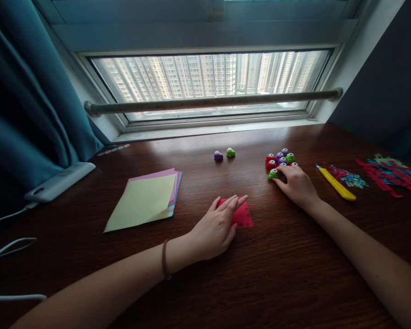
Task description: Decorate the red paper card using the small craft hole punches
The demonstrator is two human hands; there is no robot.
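Note:
My left hand (215,226) lies with fingers apart on a red paper (244,215) that has small punched holes along its edges. To the right, my right hand (296,185) has thumb and fingers round a green punch (273,174) at the near edge of a cluster of small punches. Red punches (270,164), purple punches (279,156) and another green one (290,158) stand behind it. Farther back, a purple punch (218,156) and a green punch (230,152) stand side by side, away from the cluster.
Coloured paper sheets (140,201) are stacked at left. A white device (61,182) with a cable lies by the curtain. At right are a yellow cutter (337,183), paper bits (351,177) and paper strips (393,173). A metal bar (212,102) crosses the window.

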